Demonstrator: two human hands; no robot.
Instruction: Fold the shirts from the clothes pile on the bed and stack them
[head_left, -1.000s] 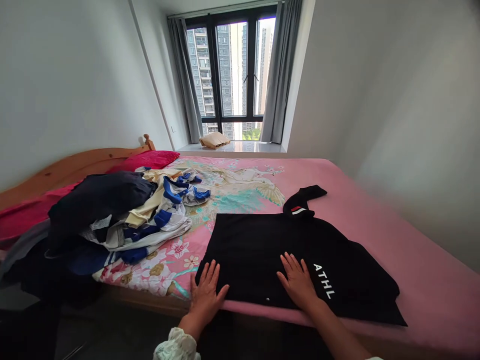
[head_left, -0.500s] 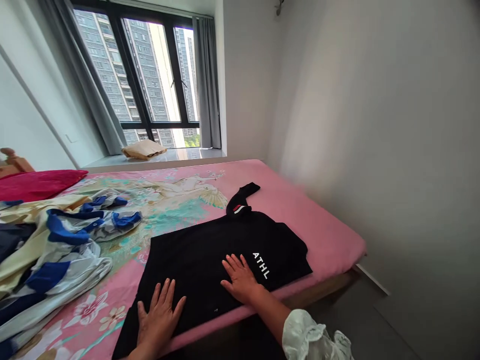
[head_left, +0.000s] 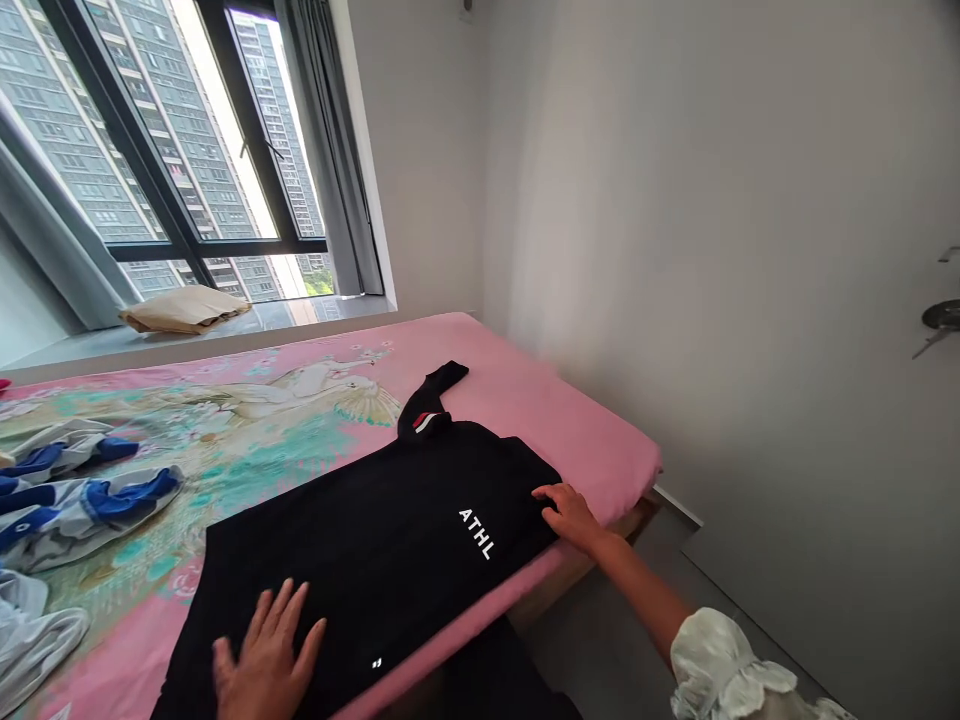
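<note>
A black top [head_left: 360, 530] with white "ATHL" lettering lies spread over the near edge of the bed. One sleeve [head_left: 431, 395] sticks out on its far side, by a red and white striped band. My left hand [head_left: 266, 655] rests on the lower left of the top, fingers spread. At the top's right end, my right hand [head_left: 571, 515] reaches over the fabric edge with its index finger and thumb apart, touching or just above the cloth; its other fingers are partly hidden.
The bed [head_left: 540, 400] has a pink patterned sheet. Crumpled white and blue clothes [head_left: 90, 510] lie on the left. A beige folded item [head_left: 187, 308] sits on the windowsill. A grey wall [head_left: 675, 250] with a door handle [head_left: 941, 318] stands right.
My right hand has moved right, from beside the lettering to the top's right end. My left hand stays flat on the cloth. The view has turned right.
</note>
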